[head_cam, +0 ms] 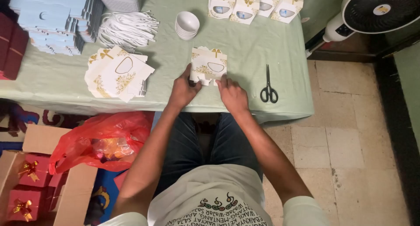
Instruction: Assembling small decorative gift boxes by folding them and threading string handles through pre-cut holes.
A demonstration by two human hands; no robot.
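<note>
— Where is it?
— My left hand (183, 91) and right hand (232, 94) pinch the flat white box blank (209, 66) on the worktop (262, 46), fingers narrow on its near edge.
— Any advice?
— Crease squarely, I think; scissors (268, 87) lie at three o'clock.

Tabletop (271, 42): was covered in pale green cloth.
Floor (345, 143): was worn beige tiles with dark joints.
Fan (376, 9): stood at the top right, white, with a black grille.

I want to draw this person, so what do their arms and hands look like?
Both arms are bare from short, pale sleeves down. The left hand and right hand wear no gloves; no rings or watch show.
</note>
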